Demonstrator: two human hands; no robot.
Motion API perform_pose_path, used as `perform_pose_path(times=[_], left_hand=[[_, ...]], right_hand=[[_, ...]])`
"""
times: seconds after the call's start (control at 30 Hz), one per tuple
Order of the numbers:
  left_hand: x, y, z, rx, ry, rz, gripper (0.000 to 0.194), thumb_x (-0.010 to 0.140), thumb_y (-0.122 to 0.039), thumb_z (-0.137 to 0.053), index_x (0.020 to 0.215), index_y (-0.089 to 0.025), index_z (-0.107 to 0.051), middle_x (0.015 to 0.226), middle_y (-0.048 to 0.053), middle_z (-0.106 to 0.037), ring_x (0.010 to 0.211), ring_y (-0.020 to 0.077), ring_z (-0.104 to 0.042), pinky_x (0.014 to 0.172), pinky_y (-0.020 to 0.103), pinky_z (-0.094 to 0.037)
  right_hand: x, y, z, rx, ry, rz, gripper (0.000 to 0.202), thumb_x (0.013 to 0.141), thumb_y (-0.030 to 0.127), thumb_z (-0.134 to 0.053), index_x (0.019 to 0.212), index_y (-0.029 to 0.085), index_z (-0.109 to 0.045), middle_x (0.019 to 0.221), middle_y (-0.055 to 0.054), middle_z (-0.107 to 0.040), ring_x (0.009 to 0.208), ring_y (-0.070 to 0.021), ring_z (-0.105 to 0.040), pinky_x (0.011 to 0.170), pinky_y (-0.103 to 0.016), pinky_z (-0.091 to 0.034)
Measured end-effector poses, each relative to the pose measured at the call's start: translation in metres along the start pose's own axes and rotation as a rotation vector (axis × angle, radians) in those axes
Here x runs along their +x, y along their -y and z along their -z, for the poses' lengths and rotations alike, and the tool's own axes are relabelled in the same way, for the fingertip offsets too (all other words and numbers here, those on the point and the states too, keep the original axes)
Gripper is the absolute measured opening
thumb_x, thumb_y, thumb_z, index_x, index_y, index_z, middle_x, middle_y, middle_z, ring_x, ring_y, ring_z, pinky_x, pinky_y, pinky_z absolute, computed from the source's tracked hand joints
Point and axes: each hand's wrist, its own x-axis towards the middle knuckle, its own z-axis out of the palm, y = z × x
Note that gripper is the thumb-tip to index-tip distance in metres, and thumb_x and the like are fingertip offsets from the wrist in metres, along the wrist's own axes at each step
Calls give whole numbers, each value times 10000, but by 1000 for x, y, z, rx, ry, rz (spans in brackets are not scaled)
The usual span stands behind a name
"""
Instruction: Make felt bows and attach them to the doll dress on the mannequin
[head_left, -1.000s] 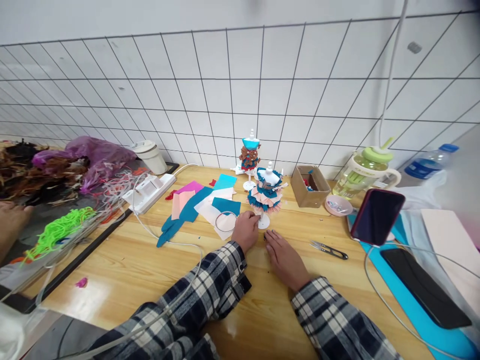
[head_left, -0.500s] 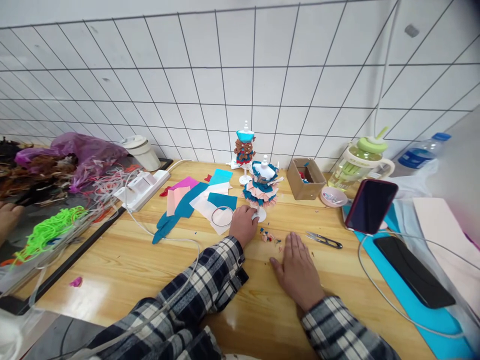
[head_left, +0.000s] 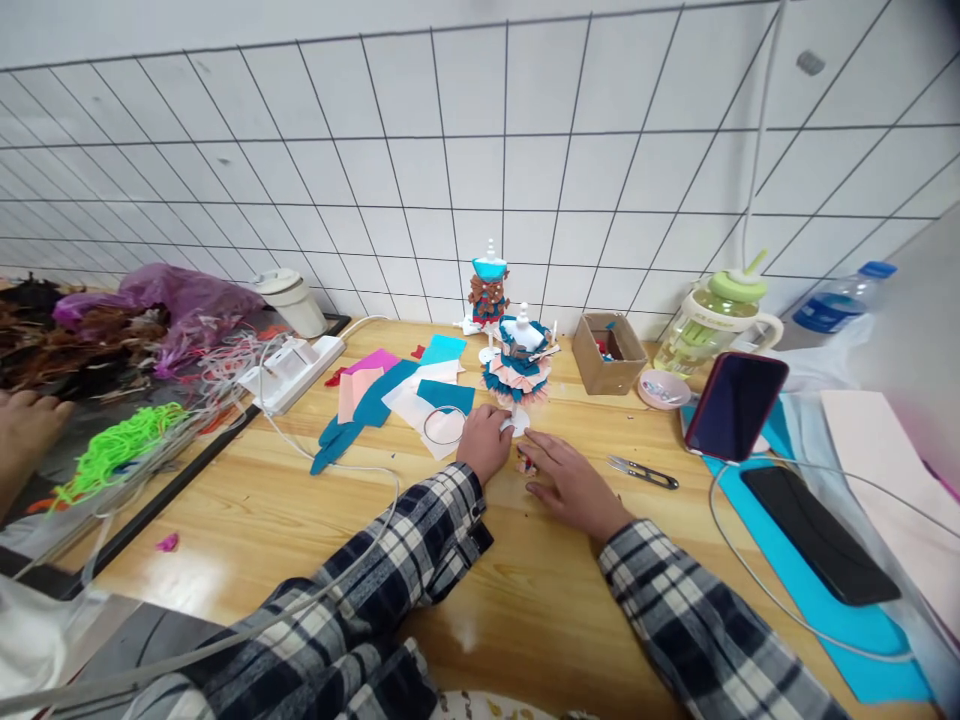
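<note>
A miniature dress form (head_left: 517,362) in a ruffled teal and peach dress stands upright on a white round base (head_left: 516,424). My left hand (head_left: 486,440) is closed, its fingers gripping the left edge of that base. Just right of it, my right hand (head_left: 574,482) lies low over the table with fingers stretched out and nothing held. Small fabric scraps (head_left: 526,462) sit by its fingertips, partly covered by them. Thread snips (head_left: 643,472) lie to the right of this hand. Behind stands a second dress form (head_left: 489,298) dressed in turquoise and brown.
Cut fabric pieces (head_left: 375,400) and a ring (head_left: 444,426) lie left. A cardboard box (head_left: 609,362), pink dish (head_left: 663,390), propped phone (head_left: 736,406) and bottle (head_left: 712,318) stand right. A cable (head_left: 382,530) crosses my left sleeve. Another person's hand (head_left: 30,440) is at far left.
My right hand has moved left and forward to the dress form's base, bringing the scraps closer together beneath its fingers. My left hand stays at the base. The view has shifted slightly.
</note>
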Motion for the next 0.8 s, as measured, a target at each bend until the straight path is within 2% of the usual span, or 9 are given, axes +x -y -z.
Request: perform_pose_path(times=[0.1,0.17,0.27,0.33,0.43,0.53,0.63,0.7,0.8], left_hand=[[0,1,0,-5,-3,10,257,838,-246,-539,1077,-199,-620,1009,70,-569,982,229,-507,879,365,-422],[1,1,0,-7,-3,13,258,832,-244,-547,1074,-201,-622,1004,68,-572,978,224,-512,881,362,-425],[1,2,0,-7,-2,9,265,827,-247,-552,1078,-201,-624,999,68,-574,981,223,-513,887,364,-423],[1,2,-1,-5,0,6,272,829,-248,-548,1085,-196,-622,1000,72,-573,979,227,-511,885,369,-422],[0,2,0,-4,5,-1,278,834,-251,-537,1093,-189,-619,1001,77,-570,969,231,-509,882,375,-422],[-1,2,1,-7,10,-10,287,838,-249,-529,1105,-188,-613,1011,79,-563,978,233,-506,887,376,-419],[-2,2,1,-11,12,-14,291,840,-247,-524,1112,-185,-607,1011,82,-559,991,235,-501,891,376,-415],[-2,2,1,-12,10,-13,285,840,-245,-523,1106,-187,-607,1008,81,-558,995,236,-501,892,377,-414],[-1,2,1,-9,3,-5,275,832,-245,-533,1091,-193,-610,1004,78,-558,978,235,-503,875,378,-417]], right_hand=[[12,-10,1,49,35,103,553,877,348,-490,1398,187,-395,1432,-83,-412,1303,-217,-380,1084,-392,-332],[17,-11,-8,32,56,97,517,903,303,-452,1399,171,-392,1404,-92,-449,1287,-208,-411,1074,-384,-354],[15,-8,-26,-32,68,108,420,917,178,-397,1325,149,-497,1360,-99,-501,1282,-199,-425,1081,-371,-351],[8,-4,-32,-53,39,92,423,880,81,-398,1272,138,-549,1328,-100,-532,1262,-194,-447,1076,-360,-358],[-5,3,-32,-26,-29,-6,457,822,-4,-393,1190,157,-609,1229,-88,-606,1138,-185,-536,1021,-345,-406],[-13,10,-27,63,-66,-108,376,817,16,-424,1053,175,-670,1066,-83,-663,989,-191,-578,934,-346,-448],[-12,12,-23,280,-82,-221,288,812,60,-468,897,197,-707,956,-71,-691,953,-202,-591,919,-366,-442],[-7,6,-18,416,-100,-302,247,799,97,-504,814,211,-723,897,-53,-714,910,-197,-623,894,-360,-462],[6,-15,5,498,-128,-385,156,772,204,-581,790,197,-736,783,-44,-732,720,-177,-666,703,-304,-533]])
